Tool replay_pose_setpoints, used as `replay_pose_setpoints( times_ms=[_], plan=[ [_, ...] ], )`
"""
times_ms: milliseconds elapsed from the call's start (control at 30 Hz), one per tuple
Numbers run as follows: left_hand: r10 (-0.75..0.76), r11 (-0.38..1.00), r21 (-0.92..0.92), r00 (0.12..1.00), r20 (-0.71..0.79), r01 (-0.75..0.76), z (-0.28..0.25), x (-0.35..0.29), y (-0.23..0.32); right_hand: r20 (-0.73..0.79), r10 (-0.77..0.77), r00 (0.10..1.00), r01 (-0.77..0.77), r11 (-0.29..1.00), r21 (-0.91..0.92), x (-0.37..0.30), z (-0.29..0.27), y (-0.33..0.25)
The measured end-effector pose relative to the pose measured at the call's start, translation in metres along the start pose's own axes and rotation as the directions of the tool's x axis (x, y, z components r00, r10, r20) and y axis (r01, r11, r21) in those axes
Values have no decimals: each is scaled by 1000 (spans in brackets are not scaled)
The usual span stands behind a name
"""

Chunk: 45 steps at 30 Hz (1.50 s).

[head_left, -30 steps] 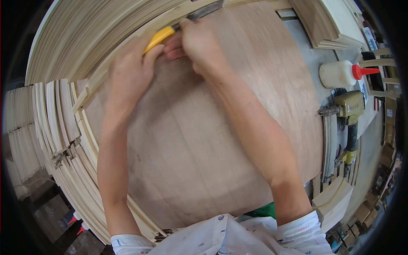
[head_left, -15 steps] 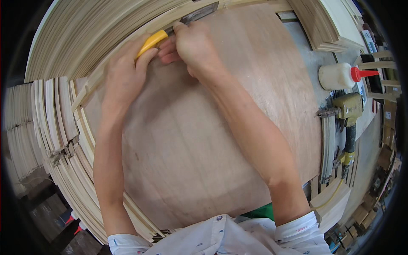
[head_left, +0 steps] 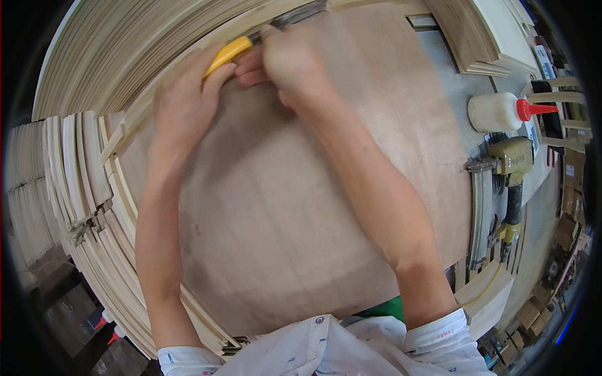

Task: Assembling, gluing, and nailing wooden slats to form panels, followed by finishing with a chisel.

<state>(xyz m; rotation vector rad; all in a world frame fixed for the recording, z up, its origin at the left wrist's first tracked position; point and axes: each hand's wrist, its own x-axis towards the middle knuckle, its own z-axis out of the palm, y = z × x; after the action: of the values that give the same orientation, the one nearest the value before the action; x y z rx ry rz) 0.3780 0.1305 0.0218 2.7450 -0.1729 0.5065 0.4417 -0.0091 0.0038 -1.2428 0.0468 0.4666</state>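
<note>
My left hand (head_left: pixel 185 103) is wrapped round the yellow handle of a long tool (head_left: pixel 230 55) at the far edge of the plywood panel (head_left: pixel 269 207). Beyond the handle comes a dark neck, then a flat grey metal blade lying along the pale wooden strip (head_left: pixel 235 34) that borders the panel. It is blurred, so I cannot tell its exact kind. My right hand (head_left: pixel 291 62) closes thumb and forefinger on the tool near its neck; its other fingers curl loosely below.
Stacked wooden strips (head_left: pixel 125 56) line the far left, with more strips (head_left: pixel 75 163) along the left side. At right lie a white glue bottle (head_left: pixel 495 113) with a red nozzle and a nail gun (head_left: pixel 513 156) with a yellow hose. A board stack (head_left: pixel 467 34) stands far right.
Both hands and the tool have shifted slightly right along the strip. The right hand is more blurred, and the view has moved a little. The grip looks the same.
</note>
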Motion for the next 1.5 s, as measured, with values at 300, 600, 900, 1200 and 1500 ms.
replay_pose_setpoints(
  times_ms=[300, 600, 900, 1200, 1500],
  plan=[
    [-27, 999, 18, 1000, 10, 27, 1, -1, 1, -26, 61, 998, -61, 998, -17, -2, -5, -6],
    [-12, 999, 33, 1000, 27, 11, 3, 9, 9, -85, -12, 996, 13, 1000, 8, 2, -8, -6],
    [34, 997, 64, 999, -21, -32, 10, 11, 6, -52, -41, 998, 42, 999, 29, 6, -12, -4],
    [4, 999, 35, 1000, 13, -4, 9, 18, 9, -81, -21, 996, 23, 999, 25, 13, -15, -4],
    [-104, 994, -16, 992, 64, 106, -50, -64, -51, 134, 39, 990, -44, 999, 31, -35, 61, 36]
  ],
)
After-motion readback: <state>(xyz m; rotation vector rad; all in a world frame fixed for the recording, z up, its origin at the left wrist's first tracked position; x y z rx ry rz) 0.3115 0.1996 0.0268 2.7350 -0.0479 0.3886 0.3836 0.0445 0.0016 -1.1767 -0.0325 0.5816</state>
